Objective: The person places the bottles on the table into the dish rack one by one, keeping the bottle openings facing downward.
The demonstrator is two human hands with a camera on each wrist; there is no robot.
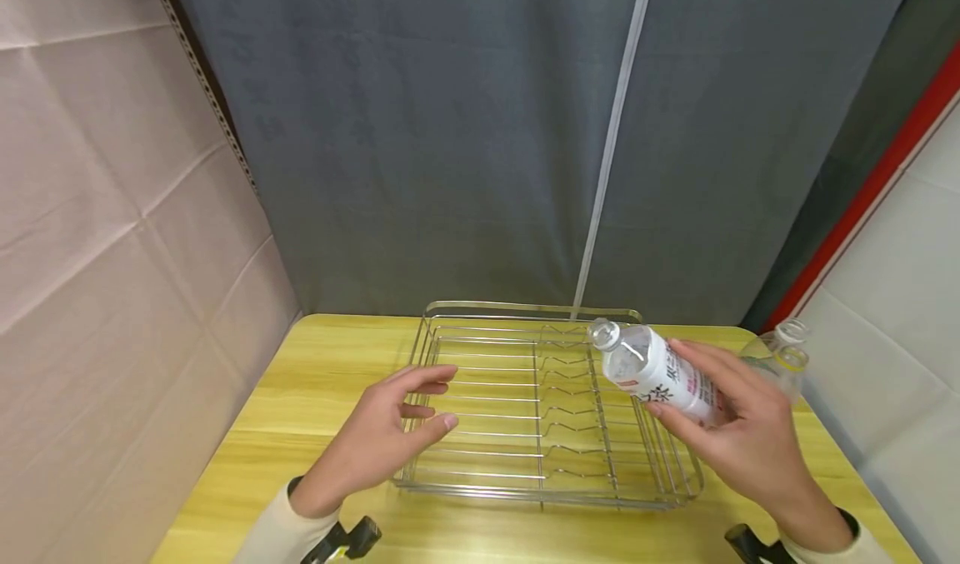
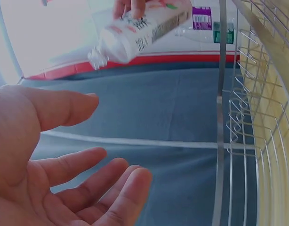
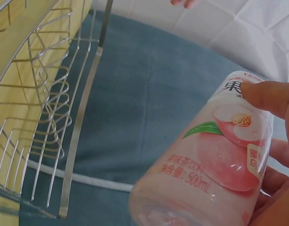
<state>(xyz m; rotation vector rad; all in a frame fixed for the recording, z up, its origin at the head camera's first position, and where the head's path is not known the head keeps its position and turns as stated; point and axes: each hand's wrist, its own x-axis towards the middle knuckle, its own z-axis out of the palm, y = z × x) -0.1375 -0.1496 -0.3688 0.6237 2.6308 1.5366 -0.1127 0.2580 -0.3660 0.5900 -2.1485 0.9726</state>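
My right hand (image 1: pixel 750 431) grips a clear plastic bottle (image 1: pixel 663 372) round its labelled body, above the right side of a wire dish rack (image 1: pixel 540 456). The bottle leans over, its uncapped-looking neck pointing up and to the left. Peach pictures and "500mL" show on its label (image 3: pixel 220 155) in the right wrist view. Over the rack's left side, my left hand (image 1: pixel 390 422) hangs with fingers spread loosely and nothing between them. In the left wrist view its thumb (image 2: pixel 64 107) is well apart from the fingers.
Two more clear bottles (image 1: pixel 791 356) stand at the table's back right, partly behind my right hand. The yellow wood-grain table (image 1: pixel 337 356) meets a grey curtain (image 1: pixel 420 172) at the back. Pale panels (image 1: pixel 112 256) close in the left side, and a white wall (image 1: pixel 900 297) the right.
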